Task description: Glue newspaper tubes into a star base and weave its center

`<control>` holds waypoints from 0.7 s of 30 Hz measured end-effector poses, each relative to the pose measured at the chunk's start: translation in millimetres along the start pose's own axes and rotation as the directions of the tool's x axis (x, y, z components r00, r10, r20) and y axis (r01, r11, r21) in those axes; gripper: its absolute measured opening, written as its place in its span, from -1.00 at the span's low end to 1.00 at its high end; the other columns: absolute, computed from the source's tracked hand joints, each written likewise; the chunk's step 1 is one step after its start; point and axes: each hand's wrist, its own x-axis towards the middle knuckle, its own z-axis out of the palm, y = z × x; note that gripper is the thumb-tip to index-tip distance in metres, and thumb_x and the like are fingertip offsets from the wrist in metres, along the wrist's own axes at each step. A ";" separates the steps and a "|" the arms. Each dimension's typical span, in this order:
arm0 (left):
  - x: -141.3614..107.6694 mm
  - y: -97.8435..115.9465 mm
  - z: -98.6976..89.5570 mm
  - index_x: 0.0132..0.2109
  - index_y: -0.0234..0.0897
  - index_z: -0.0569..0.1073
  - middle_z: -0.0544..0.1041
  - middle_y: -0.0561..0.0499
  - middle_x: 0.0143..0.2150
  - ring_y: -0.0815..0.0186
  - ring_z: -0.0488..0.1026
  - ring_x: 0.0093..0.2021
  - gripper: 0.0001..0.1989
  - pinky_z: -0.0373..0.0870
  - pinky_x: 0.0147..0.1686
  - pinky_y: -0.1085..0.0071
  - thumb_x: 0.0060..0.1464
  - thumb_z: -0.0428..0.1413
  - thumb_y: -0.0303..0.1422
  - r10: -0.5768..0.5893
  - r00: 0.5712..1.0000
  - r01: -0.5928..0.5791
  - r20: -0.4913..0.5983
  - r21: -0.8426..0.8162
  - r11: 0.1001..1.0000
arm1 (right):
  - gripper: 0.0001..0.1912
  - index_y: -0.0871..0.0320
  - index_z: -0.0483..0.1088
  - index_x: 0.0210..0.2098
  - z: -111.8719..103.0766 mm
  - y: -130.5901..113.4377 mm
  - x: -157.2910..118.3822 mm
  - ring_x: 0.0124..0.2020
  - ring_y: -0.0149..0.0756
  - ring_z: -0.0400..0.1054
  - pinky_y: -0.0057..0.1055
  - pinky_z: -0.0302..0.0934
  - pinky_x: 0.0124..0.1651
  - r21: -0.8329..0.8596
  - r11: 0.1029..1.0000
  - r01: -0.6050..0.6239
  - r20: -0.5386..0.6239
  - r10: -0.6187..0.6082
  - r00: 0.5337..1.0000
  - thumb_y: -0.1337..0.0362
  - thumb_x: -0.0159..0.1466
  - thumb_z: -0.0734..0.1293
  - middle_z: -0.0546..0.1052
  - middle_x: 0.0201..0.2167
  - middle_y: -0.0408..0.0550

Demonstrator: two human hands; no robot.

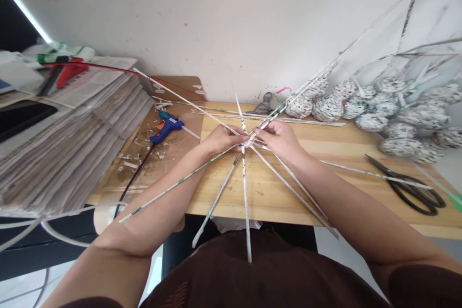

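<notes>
Several thin rolled paper tubes (245, 192) cross at one centre and spread outward like spokes above the wooden table. My left hand (225, 139) pinches the tubes at the left side of that crossing. On the right side, my right hand (276, 137) has thumb and fingers closed on the tubes, close to the centre. One tube slants down across my left forearm; another reaches up past my right hand toward the woven pieces. The fingers hide part of the crossing.
A blue glue gun (166, 127) lies on stained cardboard at left, beside a tall newspaper stack (119, 110). Black scissors (411, 185) rest at right. Woven paper pieces (328, 106) pile against the wall. More paper tubes (310, 121) lie along the table's back (224, 110).
</notes>
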 end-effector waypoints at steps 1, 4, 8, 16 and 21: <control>0.2 -1.4 -0.4 -0.37 -0.38 0.50 0.51 0.02 -0.45 0.41 0.42 -0.45 -0.64 0.41 -0.40 0.47 -0.24 0.33 -0.18 -0.009 1.000 0.009 -0.007 -0.017 1.000 | -0.78 0.19 0.46 -0.42 -0.5 -0.4 0.1 -0.44 -0.30 0.43 -0.37 0.32 -0.33 0.026 1.000 -0.008 0.019 0.007 1.000 0.13 0.13 0.37 0.56 -0.48 -0.07; 0.1 -3.4 -0.2 -0.35 -0.37 0.50 0.51 0.01 -0.44 0.37 0.44 -0.42 -0.61 0.43 -0.38 0.44 -0.28 0.36 -0.18 -0.035 0.999 0.033 -0.040 -0.032 0.999 | -0.82 0.20 0.47 -0.39 -3.7 -5.3 -0.2 -0.41 -0.31 0.45 -0.36 0.34 -0.29 0.167 0.984 -0.069 0.106 0.051 0.993 0.19 0.12 0.38 0.57 -0.44 -0.07; -2.6 1.5 2.5 -0.39 -0.38 0.48 0.50 0.02 -0.48 0.40 0.42 -0.48 -0.66 0.42 -0.42 0.44 -0.23 0.34 -0.20 0.016 0.999 -0.016 -0.033 -0.011 1.000 | -0.85 0.19 0.49 -0.30 -8.7 -13.8 0.3 -0.41 -0.35 0.46 -0.39 0.35 -0.28 0.333 0.911 -0.243 0.246 0.165 0.955 0.33 0.10 0.39 0.58 -0.41 -0.08; -5.5 5.9 4.2 -0.44 -0.36 0.44 0.45 0.04 -0.56 0.42 0.37 -0.58 -0.74 0.34 -0.54 0.51 -0.14 0.27 -0.24 0.049 0.999 -0.047 -0.012 0.137 0.989 | -0.74 0.20 0.47 -0.53 -13.0 -9.0 3.6 -0.59 -0.39 0.35 -0.45 0.24 -0.50 0.041 0.976 -0.214 0.072 0.210 0.975 0.12 0.11 0.42 0.51 -0.59 -0.08; -2.7 0.0 1.7 -0.43 -0.35 0.43 0.46 0.02 -0.57 0.41 0.38 -0.60 -0.75 0.29 -0.59 0.53 -0.09 0.23 -0.23 0.086 0.996 -0.086 0.008 0.203 0.975 | -0.58 0.19 0.40 -0.65 -17.3 -9.3 5.4 -0.63 -0.40 0.32 -0.45 0.21 -0.51 -0.076 0.980 -0.184 0.072 0.189 0.979 -0.03 0.04 0.45 0.46 -0.66 -0.09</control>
